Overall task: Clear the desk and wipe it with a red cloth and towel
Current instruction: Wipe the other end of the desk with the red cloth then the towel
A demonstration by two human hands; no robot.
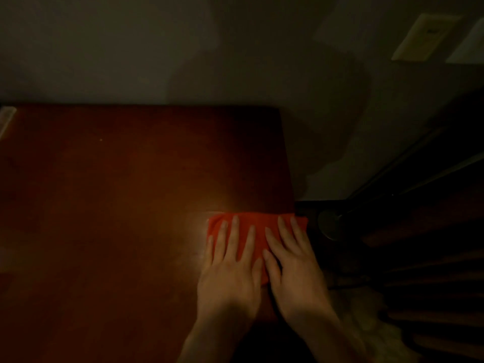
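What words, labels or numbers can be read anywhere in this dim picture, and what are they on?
No text can be read.
Pale plate on the wall: a small dark mark sits near its middle, too blurred and dim to read.
Red cloth: plain, no label showing.
Desk: bare wood, no writing.
Left hand and right hand: both lie flat on the cloth, nothing written on them.

The room is very dim and the whole view is soft and grainy. One warm pool of light falls on the bench (pixel 131 205) just ahead of my hands, leaving a faint sheen there. Broad shadows lie on the wall (pixel 183 48) behind. The right side sinks almost to black; the shapes there may be furniture.
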